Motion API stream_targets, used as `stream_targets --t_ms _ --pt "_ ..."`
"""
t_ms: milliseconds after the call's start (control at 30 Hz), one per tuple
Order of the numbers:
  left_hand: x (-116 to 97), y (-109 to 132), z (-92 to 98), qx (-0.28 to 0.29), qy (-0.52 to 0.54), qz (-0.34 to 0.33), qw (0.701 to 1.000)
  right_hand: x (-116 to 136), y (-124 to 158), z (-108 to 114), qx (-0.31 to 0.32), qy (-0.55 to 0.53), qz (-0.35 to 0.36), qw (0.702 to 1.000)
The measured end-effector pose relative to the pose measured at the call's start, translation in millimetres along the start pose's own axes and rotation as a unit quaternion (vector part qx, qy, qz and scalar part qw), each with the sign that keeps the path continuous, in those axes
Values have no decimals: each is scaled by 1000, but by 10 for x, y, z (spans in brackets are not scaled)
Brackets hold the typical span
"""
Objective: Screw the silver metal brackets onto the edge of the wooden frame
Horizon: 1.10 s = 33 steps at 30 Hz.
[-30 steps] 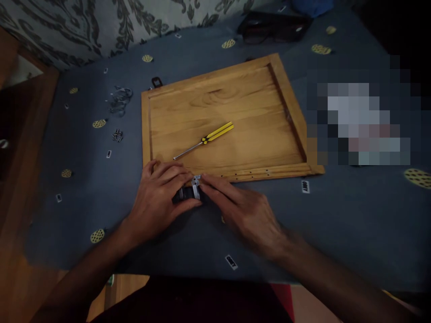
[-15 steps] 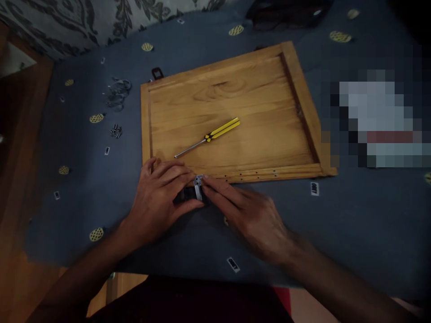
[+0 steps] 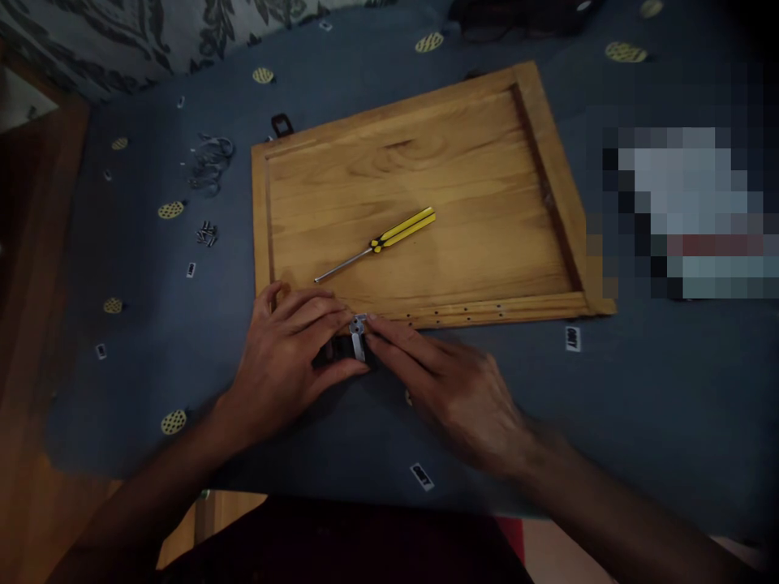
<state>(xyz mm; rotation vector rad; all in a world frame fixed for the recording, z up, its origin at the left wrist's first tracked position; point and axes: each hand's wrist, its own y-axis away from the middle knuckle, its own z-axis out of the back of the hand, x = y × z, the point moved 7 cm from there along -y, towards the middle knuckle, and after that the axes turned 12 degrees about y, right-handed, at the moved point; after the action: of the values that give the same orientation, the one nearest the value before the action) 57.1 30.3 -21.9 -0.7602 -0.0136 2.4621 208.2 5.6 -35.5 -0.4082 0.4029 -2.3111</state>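
Observation:
A small silvery metal bracket (image 3: 358, 326) with holes sits at the near edge of a framed wooden panel (image 3: 389, 186), a dark piece (image 3: 342, 350) beside its lower part. My left hand (image 3: 289, 341) lies over the panel's near left corner, its fingers bent over the frame and its thumb at the lower end of the bracket. From the right, the thumb and fingers of my right hand (image 3: 454, 381) close on the bracket's side. A screwdriver (image 3: 389, 236) with a yellow and black handle rests on the panel, its tip toward my left hand.
Left of the panel lie a pile of screws (image 3: 207, 234) and a clear crumpled bag (image 3: 211, 162). A dark loop (image 3: 281, 125) sticks out at the panel's far left edge. Dark eyeglasses or a case (image 3: 517, 20) lie at the back of the blue cloth (image 3: 139, 357).
The view has shifted slightly. Both hands keep their places at the bracket, and the screwdriver stays on the panel.

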Motion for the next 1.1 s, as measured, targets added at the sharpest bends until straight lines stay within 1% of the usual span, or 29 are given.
stream_targets --t_ms 200,333,600,833,1100 --pt "-3 -8 -3 -11 3 -7 1000 22 -33 38 -15 32 5 999" --pt "-5 -10 -1 -9 0 -7 1000 17 -44 43 -14 43 0 999" --pt "-18 -15 7 -5 -1 -16 1000 3 -12 26 -14 24 -6 1000" --pt "-10 -12 -1 1 -3 -8 1000 -13 8 57 -45 8 -15 999" --pt "-11 -7 -1 -5 -4 -7 1000 4 -21 42 -14 17 5 1000"
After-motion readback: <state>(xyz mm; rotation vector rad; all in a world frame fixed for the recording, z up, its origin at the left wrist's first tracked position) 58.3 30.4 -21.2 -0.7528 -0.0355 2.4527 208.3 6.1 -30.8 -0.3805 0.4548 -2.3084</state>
